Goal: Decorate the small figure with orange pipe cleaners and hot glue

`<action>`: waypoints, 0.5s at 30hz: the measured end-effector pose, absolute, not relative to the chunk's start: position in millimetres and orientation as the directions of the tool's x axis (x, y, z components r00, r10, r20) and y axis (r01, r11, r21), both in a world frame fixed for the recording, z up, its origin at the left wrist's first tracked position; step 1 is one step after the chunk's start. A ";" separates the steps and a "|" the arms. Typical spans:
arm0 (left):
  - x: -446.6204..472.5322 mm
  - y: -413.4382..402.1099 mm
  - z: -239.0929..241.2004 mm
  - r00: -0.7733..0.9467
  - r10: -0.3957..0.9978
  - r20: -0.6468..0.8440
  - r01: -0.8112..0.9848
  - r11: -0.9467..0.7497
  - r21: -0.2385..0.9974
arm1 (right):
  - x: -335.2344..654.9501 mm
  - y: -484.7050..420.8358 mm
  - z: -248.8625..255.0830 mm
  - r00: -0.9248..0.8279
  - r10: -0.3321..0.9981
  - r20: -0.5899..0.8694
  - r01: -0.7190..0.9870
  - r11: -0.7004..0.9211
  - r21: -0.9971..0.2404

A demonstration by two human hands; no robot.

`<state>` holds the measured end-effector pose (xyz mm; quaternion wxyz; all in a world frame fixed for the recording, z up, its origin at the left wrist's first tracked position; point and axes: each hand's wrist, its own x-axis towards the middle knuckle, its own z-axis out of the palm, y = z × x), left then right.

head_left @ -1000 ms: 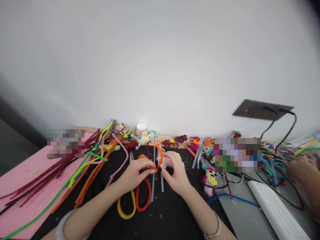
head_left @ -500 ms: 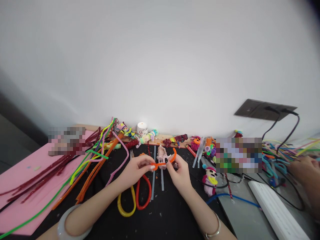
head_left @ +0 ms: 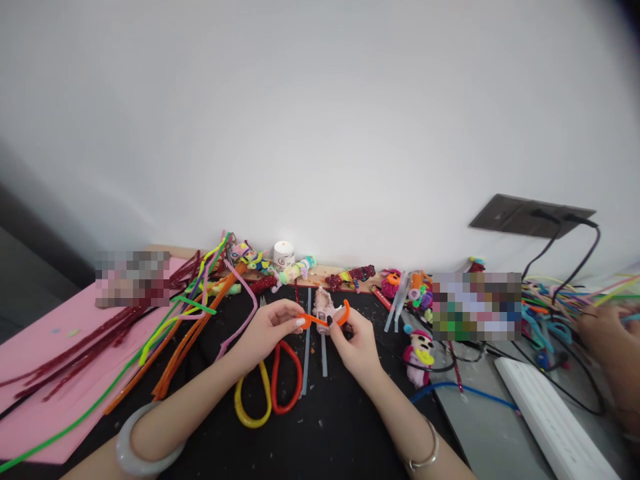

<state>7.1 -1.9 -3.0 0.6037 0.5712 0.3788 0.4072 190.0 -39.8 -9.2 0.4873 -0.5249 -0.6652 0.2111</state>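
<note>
My left hand (head_left: 267, 330) pinches one end of an orange pipe cleaner (head_left: 320, 320). My right hand (head_left: 357, 340) pinches the other part of it, where it curls up past my fingers. A small pink glue gun (head_left: 323, 305) sits just behind the orange piece, between my hands. Below my hands lie scissors with one yellow and one red handle loop (head_left: 270, 393) on the black mat (head_left: 325, 440). Two clear glue sticks (head_left: 306, 360) lie beside them.
A pile of long pipe cleaners (head_left: 165, 333) spreads over a pink sheet (head_left: 35, 360) at the left. Small pipe-cleaner figures (head_left: 420, 350) and a white pot (head_left: 283, 253) line the wall. Another person's hand (head_left: 603, 330) works at the far right, near a white power strip (head_left: 545, 417) and cables.
My hands parted and unrolled the orange pipe cleaner from a loop over the glue gun into a flatter strip stretched between them. The glue gun is now uncovered.
</note>
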 end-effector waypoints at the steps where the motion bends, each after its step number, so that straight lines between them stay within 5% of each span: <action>1: 7.2 -1.8 -2.8 0.376 0.927 0.003 -0.066 0.024 0.998 | 189.9 -39.8 -8.9 0.017 0.903 0.430 0.498 0.365 -0.787; 15: 9.0 -4.4 -7.5 0.296 0.955 -0.021 -0.135 0.064 0.989 | 186.0 -41.1 -4.4 -0.090 0.901 0.424 0.531 0.404 -0.745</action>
